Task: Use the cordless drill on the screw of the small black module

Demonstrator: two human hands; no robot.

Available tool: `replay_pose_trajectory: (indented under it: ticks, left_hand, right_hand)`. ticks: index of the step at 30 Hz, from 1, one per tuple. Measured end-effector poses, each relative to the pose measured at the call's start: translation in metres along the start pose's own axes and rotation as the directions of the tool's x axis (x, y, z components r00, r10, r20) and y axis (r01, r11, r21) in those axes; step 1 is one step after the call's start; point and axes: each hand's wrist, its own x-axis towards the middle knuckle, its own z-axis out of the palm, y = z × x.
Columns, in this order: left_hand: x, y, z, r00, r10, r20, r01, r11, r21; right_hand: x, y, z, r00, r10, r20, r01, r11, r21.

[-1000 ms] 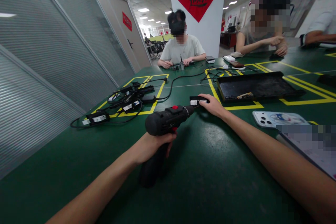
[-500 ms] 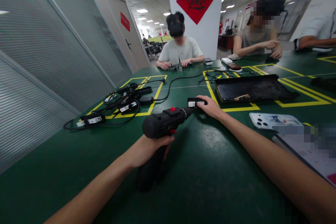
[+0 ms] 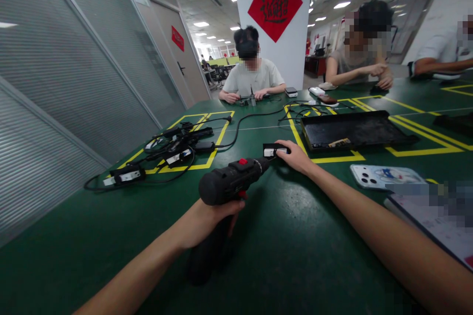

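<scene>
My left hand (image 3: 207, 216) is wrapped round the grip of a black cordless screwdriver (image 3: 227, 188) with a red switch on top. Its nose points away from me at a small black power adapter (image 3: 274, 149) with a white label, lying on the green table (image 3: 288, 251). My right hand (image 3: 295, 156) rests on that adapter, with its fingers closed over the right end and holding it down. The tool's tip meets the adapter's near edge.
A pile of black adapters and cables (image 3: 173, 145) lies at the left inside yellow tape lines. A black tray (image 3: 354, 130) sits behind my right hand, with a phone (image 3: 384, 176) and papers at the right. Three other people sit at the far side.
The camera has tilted up a little, so everything sits lower in the frame. Both hands, the screwdriver and the adapter keep the same hold and place.
</scene>
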Motion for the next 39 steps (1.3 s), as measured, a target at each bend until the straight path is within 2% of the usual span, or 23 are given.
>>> replay_pose_trajectory:
  ticks: [28,33,39]
  left_hand:
    - [-0.002,0.007,-0.001,1.0,0.019,0.025,-0.02,1.0,0.022]
    - [0.004,0.0,-0.002,1.0,0.001,0.001,-0.001,1.0,-0.006]
    - [0.007,-0.006,-0.003,1.0,0.018,-0.025,-0.017,0.998,0.055]
  right_hand:
    - [-0.001,-0.001,0.0,1.0,-0.018,-0.003,0.019,1.0,0.011]
    - [-0.001,-0.001,0.001,1.0,-0.008,-0.003,0.008,1.0,0.01]
    - [-0.002,-0.003,0.002,1.0,0.003,-0.004,-0.003,1.0,0.001]
